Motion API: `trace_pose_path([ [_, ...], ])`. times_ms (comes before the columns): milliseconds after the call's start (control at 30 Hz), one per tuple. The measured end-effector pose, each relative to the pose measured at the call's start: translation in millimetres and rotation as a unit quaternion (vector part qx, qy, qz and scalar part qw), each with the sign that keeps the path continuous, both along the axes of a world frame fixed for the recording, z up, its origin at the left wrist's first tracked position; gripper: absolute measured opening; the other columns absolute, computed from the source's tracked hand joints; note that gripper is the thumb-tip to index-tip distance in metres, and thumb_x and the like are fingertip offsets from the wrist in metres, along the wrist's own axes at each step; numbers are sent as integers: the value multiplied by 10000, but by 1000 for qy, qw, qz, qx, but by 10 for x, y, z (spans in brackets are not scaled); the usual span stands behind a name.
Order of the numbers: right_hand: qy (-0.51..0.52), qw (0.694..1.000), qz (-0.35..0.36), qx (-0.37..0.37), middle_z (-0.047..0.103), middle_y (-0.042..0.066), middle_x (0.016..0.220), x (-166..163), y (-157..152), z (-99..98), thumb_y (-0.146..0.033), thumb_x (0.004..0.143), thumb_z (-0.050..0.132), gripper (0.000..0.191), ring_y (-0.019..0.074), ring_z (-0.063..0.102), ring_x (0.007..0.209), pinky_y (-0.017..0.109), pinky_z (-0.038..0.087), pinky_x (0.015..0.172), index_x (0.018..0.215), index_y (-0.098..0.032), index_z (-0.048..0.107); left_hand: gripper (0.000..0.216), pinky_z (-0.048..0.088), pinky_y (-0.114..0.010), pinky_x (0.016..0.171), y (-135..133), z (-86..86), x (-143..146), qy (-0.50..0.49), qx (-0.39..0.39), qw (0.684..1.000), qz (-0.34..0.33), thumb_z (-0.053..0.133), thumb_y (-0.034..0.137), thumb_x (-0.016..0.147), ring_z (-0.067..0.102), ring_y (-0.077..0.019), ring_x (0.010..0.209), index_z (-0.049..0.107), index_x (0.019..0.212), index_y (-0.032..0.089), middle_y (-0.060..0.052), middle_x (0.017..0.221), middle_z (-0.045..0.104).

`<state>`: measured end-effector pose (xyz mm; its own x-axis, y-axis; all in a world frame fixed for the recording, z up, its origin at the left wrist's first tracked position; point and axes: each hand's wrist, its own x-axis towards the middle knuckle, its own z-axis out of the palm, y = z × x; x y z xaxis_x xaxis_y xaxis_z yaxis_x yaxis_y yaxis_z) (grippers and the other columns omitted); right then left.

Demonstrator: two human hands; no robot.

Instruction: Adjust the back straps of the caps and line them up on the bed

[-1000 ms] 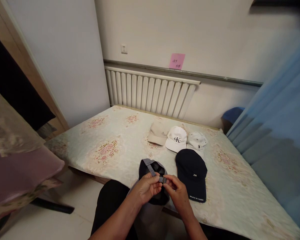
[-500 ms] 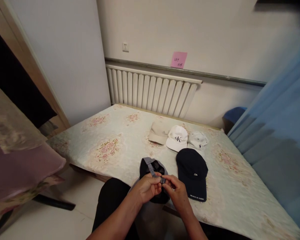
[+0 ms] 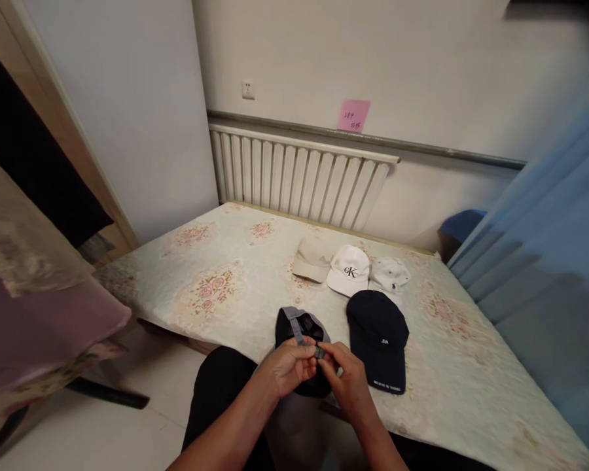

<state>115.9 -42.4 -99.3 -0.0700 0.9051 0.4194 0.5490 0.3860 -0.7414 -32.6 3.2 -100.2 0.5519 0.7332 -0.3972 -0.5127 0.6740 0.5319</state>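
Note:
A grey cap (image 3: 282, 326) with a dark inside is held at the front edge of the bed, its opening facing up. My left hand (image 3: 289, 367) pinches the cap's grey back strap (image 3: 295, 325) near the buckle. Fingers of my right hand (image 3: 343, 373) are closed on the strap's other side, at the small buckle (image 3: 319, 352). Just right of my hands lies a navy cap (image 3: 377, 333) with small white lettering. Behind it are a beige cap (image 3: 313, 258), a white cap with black letters (image 3: 349, 269) and a white cap with a small dark logo (image 3: 389, 273).
The bed (image 3: 167, 288) has a pale green floral cover. A white radiator (image 3: 299, 176) stands along its far side. At the right hangs a blue curtain (image 3: 544, 235), and a cloth-covered piece of furniture (image 3: 59, 320) stands at the left.
Both hands stay on the strap at the buckle, with only slight finger movement. The view has shifted a little; the caps on the bed have not moved.

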Motion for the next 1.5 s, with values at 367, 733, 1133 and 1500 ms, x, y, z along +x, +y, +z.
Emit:
trace_pose_path([
  [367, -9, 999, 4, 54, 607, 87, 1063, -32, -21, 31, -92, 809, 493, 291, 198, 581, 951, 316, 494, 768, 1046, -233, 587, 275, 427, -173, 503, -44, 35, 53, 24, 51, 998, 21, 741, 101, 596, 530, -65, 475, 548, 786, 151, 37, 545, 559],
  [733, 46, 996, -69, -27, 607, -9, 697, -68, -41, 7, -149, 764, 567, 128, 144, 574, 634, 261, 471, 639, 880, -203, 558, 274, 404, -183, 522, -45, 12, 36, 40, 51, 998, -3, 767, 138, 579, 513, -59, 486, 544, 738, 142, 39, 555, 543],
  [1133, 46, 997, -45, -34, 581, -21, 685, -55, -27, 20, -130, 731, 571, 156, 144, 543, 639, 254, 438, 636, 863, -212, 586, 197, 369, -196, 507, -23, 72, -22, 39, 46, 996, -69, 720, 149, 612, 504, -66, 479, 553, 715, 138, 16, 571, 564],
  [1500, 55, 997, -37, -25, 588, -11, 684, -51, -24, 18, -132, 713, 567, 149, 150, 546, 623, 248, 450, 586, 836, -210, 600, 223, 396, -203, 534, -34, -14, -50, 28, 55, 997, -48, 745, 112, 589, 509, -64, 485, 582, 741, 125, 27, 550, 561],
])
